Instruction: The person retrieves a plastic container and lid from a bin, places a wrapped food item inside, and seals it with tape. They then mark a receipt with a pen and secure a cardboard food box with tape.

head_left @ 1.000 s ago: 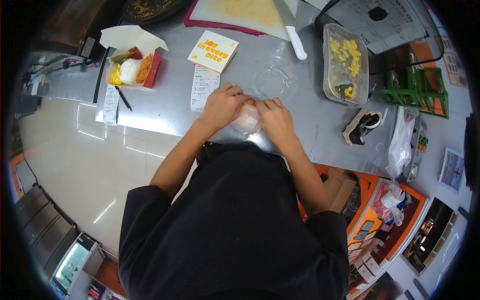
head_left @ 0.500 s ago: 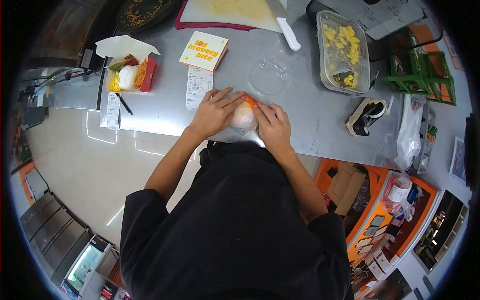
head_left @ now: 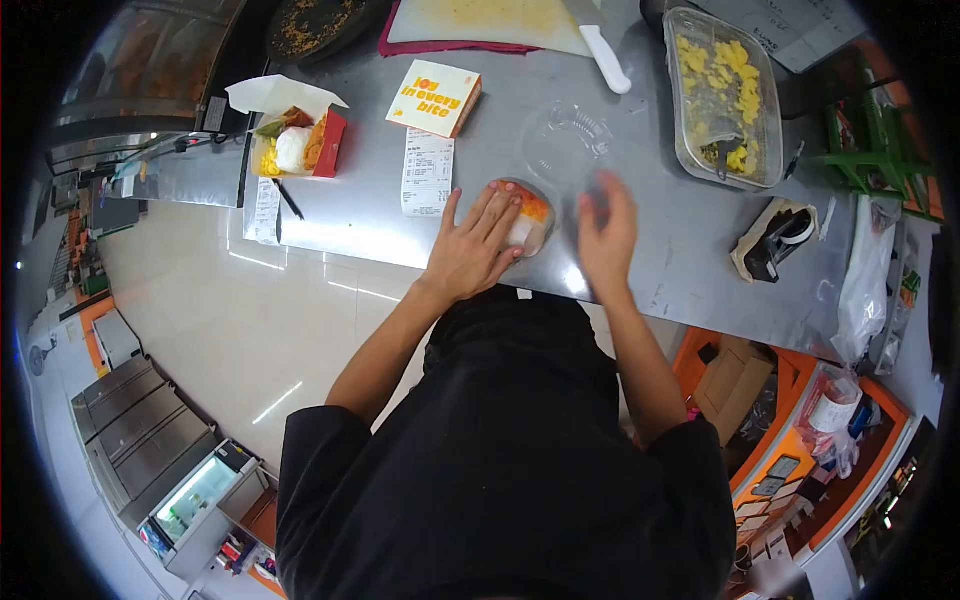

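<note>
Orange-and-white round food (head_left: 529,218) under clear wrap, on smooth steel counter (head_left: 490,110) near its edge. Left hand (head_left: 475,240) flat over its left side, fingers spread, pressing rather than gripping. Right hand (head_left: 608,228) blurred, apart to right, partly open, apparently holding nothing. Beyond grip: ridged round clear plastic lid (head_left: 568,138); beyond left hand, curling paper receipt (head_left: 428,175).

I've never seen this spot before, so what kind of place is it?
Probably a small commercial kitchen: a metal counter, a printed receipt under a branded box, and an open meal box.
</note>
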A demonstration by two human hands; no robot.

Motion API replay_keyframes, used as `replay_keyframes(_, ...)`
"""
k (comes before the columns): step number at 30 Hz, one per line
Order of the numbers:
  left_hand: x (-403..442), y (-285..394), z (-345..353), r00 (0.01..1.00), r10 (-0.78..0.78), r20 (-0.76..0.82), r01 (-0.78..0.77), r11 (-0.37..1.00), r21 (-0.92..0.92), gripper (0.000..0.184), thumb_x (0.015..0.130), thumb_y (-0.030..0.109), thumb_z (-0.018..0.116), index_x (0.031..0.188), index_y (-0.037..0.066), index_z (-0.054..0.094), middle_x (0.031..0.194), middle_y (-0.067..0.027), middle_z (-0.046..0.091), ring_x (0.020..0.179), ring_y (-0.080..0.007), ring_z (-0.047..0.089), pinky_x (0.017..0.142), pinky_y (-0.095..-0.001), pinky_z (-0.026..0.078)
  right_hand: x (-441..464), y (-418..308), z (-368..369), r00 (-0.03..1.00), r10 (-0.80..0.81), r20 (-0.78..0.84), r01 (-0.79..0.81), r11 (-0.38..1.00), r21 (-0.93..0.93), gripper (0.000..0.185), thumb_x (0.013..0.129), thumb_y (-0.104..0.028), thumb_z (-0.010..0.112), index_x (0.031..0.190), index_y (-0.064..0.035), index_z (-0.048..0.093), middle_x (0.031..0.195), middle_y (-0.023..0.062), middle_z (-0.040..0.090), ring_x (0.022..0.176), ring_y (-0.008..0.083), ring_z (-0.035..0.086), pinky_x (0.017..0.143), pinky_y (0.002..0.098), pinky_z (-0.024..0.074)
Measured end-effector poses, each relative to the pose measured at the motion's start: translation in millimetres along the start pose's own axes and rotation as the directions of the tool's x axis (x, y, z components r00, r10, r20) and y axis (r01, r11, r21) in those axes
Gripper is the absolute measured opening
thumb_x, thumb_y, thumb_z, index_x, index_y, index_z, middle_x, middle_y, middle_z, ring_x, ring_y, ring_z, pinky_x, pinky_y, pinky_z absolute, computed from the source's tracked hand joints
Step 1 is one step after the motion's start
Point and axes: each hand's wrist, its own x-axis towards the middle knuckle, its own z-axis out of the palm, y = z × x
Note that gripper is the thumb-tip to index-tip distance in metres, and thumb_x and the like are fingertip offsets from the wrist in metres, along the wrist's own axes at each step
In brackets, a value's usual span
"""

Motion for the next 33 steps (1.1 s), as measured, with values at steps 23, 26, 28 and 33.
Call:
replay_keyframes(23, -21, -77, 21, 0.925, -0.33, 0.188, 0.287, 0.282, -0.916, 0.026, 0.097, 0.01, 0.07, 0.12, 0.0, 0.065, 0.104, -0.0081, 0.069, 0.092, -0.0144, 0.068, 0.079, -0.0301, 0.055, -119, -83, 48, 0.976, -0.205, -0.072, 0.164, 0.913, -0.374, 0.029, 0.072, 0.004, 0.076, 0.098, -0.0069, 0.072, 0.125, 0.0209, 0.061, 0.11, 0.0407, 0.062, 0.091, 0.0473, 0.0543)
replay_keyframes(26, -26, -68, 14, 0.895, -0.359, 0.266, 0.334, 0.142, -0.932, 0.031, 0.093, 0.003, 0.073, 0.122, -0.003, 0.062, 0.103, -0.0102, 0.068, 0.09, -0.0173, 0.07, 0.078, -0.0304, 0.059, -131, -92, 53, 0.99, -0.088, -0.106, 0.04, 0.921, -0.387, 0.023, 0.08, 0.007, 0.073, 0.1, -0.0041, 0.073, 0.132, 0.0209, 0.056, 0.113, 0.0384, 0.061, 0.089, 0.0439, 0.0562)
replay_keyframes(28, -28, -66, 17, 0.865, -0.357, 0.352, 0.379, 0.004, -0.926, 0.032, 0.092, 0.0, 0.073, 0.122, -0.004, 0.061, 0.104, -0.0104, 0.067, 0.091, -0.0176, 0.07, 0.079, -0.0298, 0.061, -138, -92, 63, 0.975, 0.114, -0.189, -0.14, 0.982, -0.126, 0.018, 0.085, 0.006, 0.072, 0.102, -0.0001, 0.071, 0.131, 0.0194, 0.055, 0.109, 0.0351, 0.065, 0.087, 0.0402, 0.0588)
replay_keyframes(33, -20, -74, 32, 0.795, -0.252, 0.552, 0.451, -0.363, -0.815, 0.023, 0.094, -0.001, 0.071, 0.115, -0.004, 0.061, 0.101, -0.0115, 0.067, 0.087, -0.0178, 0.069, 0.08, -0.0305, 0.063, -141, -88, 79, 0.881, 0.389, -0.268, -0.328, 0.912, 0.246, 0.013, 0.091, 0.004, 0.07, 0.104, 0.0028, 0.068, 0.129, 0.0154, 0.056, 0.098, 0.0234, 0.069, 0.084, 0.0332, 0.0598)
